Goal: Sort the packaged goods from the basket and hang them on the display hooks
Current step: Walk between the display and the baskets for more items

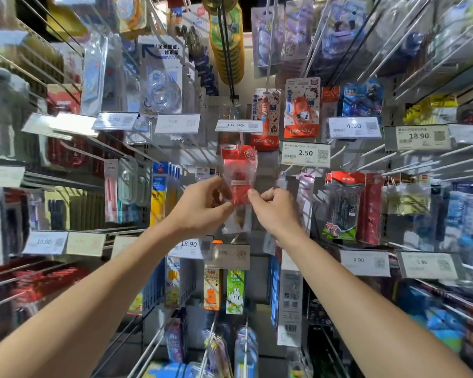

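Left hand [202, 205] + right hand [273, 208] | pinching red packet [239, 173] | long axis upright, header up

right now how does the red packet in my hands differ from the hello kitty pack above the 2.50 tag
The red packet is pinched by left hand and right hand; the Hello Kitty pack hangs untouched. The red packet is a clear bag; the Hello Kitty pack has a printed card. Both are red-toned.

Grey shop wall [258, 285], price tags [305, 154]
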The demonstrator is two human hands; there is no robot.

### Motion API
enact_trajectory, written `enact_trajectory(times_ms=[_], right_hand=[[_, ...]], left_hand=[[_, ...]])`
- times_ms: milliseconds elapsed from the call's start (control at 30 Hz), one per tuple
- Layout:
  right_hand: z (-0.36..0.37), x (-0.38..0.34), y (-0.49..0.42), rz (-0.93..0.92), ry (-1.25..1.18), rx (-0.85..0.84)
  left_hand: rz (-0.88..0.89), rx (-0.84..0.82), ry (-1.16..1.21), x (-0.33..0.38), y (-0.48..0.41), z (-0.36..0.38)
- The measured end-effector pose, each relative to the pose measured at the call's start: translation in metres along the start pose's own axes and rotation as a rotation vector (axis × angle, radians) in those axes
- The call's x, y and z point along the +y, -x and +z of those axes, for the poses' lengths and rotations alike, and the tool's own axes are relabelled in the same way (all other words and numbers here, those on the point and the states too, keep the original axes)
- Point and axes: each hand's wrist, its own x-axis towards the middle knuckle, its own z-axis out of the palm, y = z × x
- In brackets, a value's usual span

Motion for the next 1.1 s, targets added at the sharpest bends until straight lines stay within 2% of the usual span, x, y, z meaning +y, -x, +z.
enact_trajectory(times_ms=[100,233,367,567,700,833,967,1100], right_hand=[[-0.009,0.013,0.011,-0.071,0.066,-0.033],[-0.02,0.014,0.013,-0.139,0.174,-0.045],[-0.029,0.011,0.001,-0.206,0.368,-0.157],[-0.042,0.005,-0.02,-0.065,0.484,-0.4],[-0.067,-0.01,-0.019,0.046,0.516,-0.495],[-0.107,-0.045,-0.013,0.099,0.507,-0.756],[-0.16,-0.091,-0.009,0.185,0.483,-0.883],[-0.216,-0.136,0.007,0.375,0.398,-0.897]], left_hand=[[0.035,-0.066,-0.053,-0.002,0.01,0.006],[0.009,-0.056,-0.082,-0.008,0.015,0.015],[-0.045,-0.116,-0.072,-0.007,0.01,0.019],[-0.232,-0.31,-0.108,0.001,-0.02,0.01],[-0.399,-0.512,-0.104,0.021,-0.035,-0.007],[-0.535,-0.708,-0.113,0.054,-0.044,-0.031],[-0.566,-0.758,-0.106,0.102,-0.054,-0.056],[-0.54,-0.886,-0.073,0.161,-0.069,-0.085]])
